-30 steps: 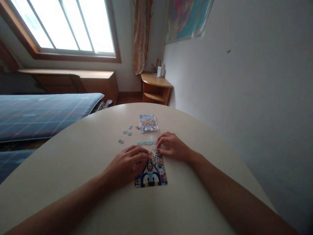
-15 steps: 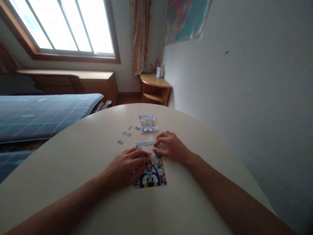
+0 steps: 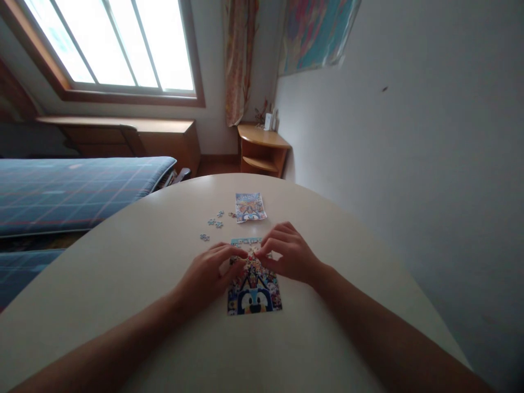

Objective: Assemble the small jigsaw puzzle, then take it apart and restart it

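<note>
The jigsaw puzzle [image 3: 254, 279] lies on the desk [image 3: 295, 338], its printed dog's face nearest the person, ears and long axis pointing toward the curved far edge, with broad desktop on either side. Over its far half, the left hand [image 3: 213, 267] and right hand [image 3: 289, 252] bend thumb toward fingers; whether either grips anything, I cannot tell. Beyond, loose pieces [image 3: 212, 222] lie left of a printed packet [image 3: 250, 206].

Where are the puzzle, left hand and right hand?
Puzzle [image 3: 255, 283], head view: visible middle of its surface.
Left hand [image 3: 209, 273], head view: back of the hand.
Right hand [image 3: 293, 254], head view: back of the hand.
</note>
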The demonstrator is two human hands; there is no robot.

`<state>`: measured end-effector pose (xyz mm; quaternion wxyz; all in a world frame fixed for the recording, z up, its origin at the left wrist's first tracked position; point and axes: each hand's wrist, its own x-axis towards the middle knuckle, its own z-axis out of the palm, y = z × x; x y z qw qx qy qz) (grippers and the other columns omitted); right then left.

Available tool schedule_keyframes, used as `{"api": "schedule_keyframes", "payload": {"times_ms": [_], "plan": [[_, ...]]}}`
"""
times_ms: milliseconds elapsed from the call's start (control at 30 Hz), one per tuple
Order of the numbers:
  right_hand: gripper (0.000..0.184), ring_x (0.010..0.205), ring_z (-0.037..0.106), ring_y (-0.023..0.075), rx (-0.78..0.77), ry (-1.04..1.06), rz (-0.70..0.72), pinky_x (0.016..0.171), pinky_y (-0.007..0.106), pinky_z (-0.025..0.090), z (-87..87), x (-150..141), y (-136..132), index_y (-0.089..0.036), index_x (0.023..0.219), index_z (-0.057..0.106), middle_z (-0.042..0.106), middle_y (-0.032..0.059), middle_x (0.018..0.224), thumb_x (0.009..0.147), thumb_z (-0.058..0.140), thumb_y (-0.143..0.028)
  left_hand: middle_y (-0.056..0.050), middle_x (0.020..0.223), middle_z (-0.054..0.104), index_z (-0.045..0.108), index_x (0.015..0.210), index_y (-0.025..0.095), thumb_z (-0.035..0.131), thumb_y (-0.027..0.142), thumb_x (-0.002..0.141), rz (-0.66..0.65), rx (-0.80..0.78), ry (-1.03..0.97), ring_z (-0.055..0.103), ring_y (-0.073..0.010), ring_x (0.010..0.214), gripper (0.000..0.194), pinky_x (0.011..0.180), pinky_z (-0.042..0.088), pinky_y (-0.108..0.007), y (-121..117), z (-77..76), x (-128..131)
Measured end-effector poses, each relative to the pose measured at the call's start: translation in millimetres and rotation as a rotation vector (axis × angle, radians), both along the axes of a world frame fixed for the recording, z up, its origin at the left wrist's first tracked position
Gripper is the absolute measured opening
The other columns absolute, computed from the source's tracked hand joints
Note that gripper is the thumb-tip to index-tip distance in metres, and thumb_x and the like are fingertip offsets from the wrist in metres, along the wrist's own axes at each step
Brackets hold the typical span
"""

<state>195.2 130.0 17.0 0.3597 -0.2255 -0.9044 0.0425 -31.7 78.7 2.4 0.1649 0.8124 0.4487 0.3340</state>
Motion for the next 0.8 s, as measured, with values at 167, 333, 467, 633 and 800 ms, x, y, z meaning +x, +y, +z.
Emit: {"api": "schedule_keyframes", "payload": {"times_ms": [167,333,467,633,800], "plan": [[0.019,0.075,0.059,0.0150,0.160,-0.122,0.056,0.080,0.033,0.038,1.2,-4.8,-8.8,-0.024,0.073,0.058,0.071,-0.0008,0.080,0.093,0.060,-0.026,-0.002,0.080,0.075,0.072,0.087,0.020,0.056,0.033,0.091,0.061,-0.136,-0.186,0.069,-0.0174,0.074,0.020,0.072,0.054,-0.028,-1.0,5.2,3.8],[0.012,0.079,0.059,0.0151,0.186,-0.154,0.117,0.081,0.034,0.037,3.3,-7.2,-13.1,-0.026,0.082,0.060,0.072,-0.0026,0.086,0.094,0.058,-0.027,-0.001,0.072,0.073,0.069,0.080,0.018,0.057,0.032,0.087,0.043,-0.293,-0.304,0.067,-0.0160,0.065,0.019,0.059,0.053,-0.024,-0.8,8.5,8.4],[0.011,0.081,0.060,0.0148,0.150,-0.152,0.124,0.082,0.034,0.038,0.9,-9.5,-13.9,-0.026,0.084,0.062,0.073,-0.0025,0.088,0.095,0.059,-0.028,-0.001,0.068,0.072,0.067,0.078,0.017,0.056,0.032,0.087,0.013,-0.360,-0.346,0.065,-0.0148,0.060,0.021,0.054,0.051,-0.022,0.3,8.2,9.2],[0.015,0.086,0.062,0.0172,0.089,-0.047,0.071,0.083,0.033,0.042,-4.9,-10.8,-10.9,-0.026,0.102,0.066,0.072,0.0006,0.090,0.090,0.066,-0.035,-0.002,0.071,0.070,0.067,0.079,0.016,0.056,0.035,0.087,0.088,-0.308,-0.306,0.063,-0.0151,0.063,0.023,0.057,0.050,-0.024,0.6,5.2,6.0],[0.022,0.088,0.063,0.0186,0.010,-0.021,0.013,0.085,0.034,0.043,-8.2,-11.7,-9.4,-0.026,0.109,0.067,0.074,0.0015,0.091,0.090,0.065,-0.037,-0.002,0.073,0.071,0.068,0.080,0.017,0.055,0.038,0.088,0.098,-0.277,-0.262,0.062,-0.0154,0.065,0.026,0.060,0.049,-0.025,1.5,1.3,4.3]]}}
